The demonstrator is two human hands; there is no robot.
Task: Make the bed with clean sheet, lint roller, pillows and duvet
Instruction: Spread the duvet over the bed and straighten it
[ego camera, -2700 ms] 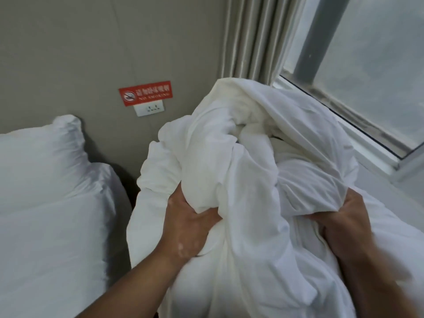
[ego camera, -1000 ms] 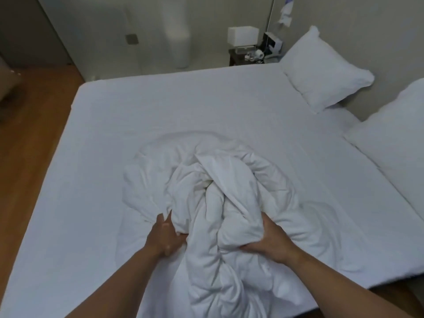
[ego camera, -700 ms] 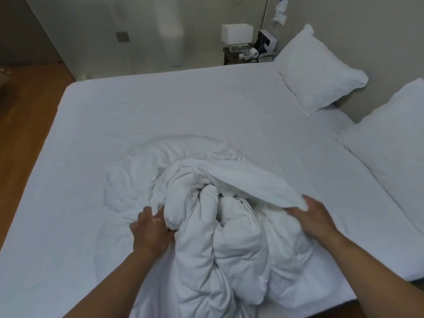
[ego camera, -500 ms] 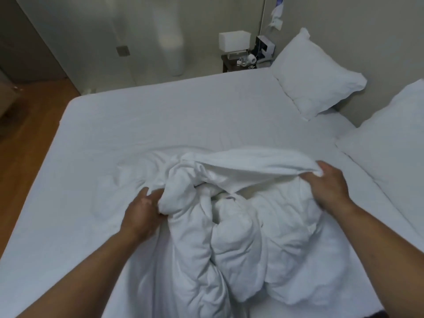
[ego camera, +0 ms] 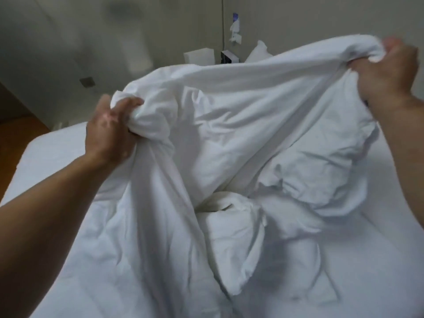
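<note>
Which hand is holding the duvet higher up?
The right hand, gripping a bunch of the duvet at the top corner of the view. The left hand grips its bunch lower, nearer the bed sheet.

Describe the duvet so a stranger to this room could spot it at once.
Start at the wide bed, covered by a flat white sheet. On its near side rises the duvet, a bulky white heap with its top edge stretched between the left hand and the right hand. Unlike the smooth sheet under it, it is thick, crumpled and lifted.
</note>
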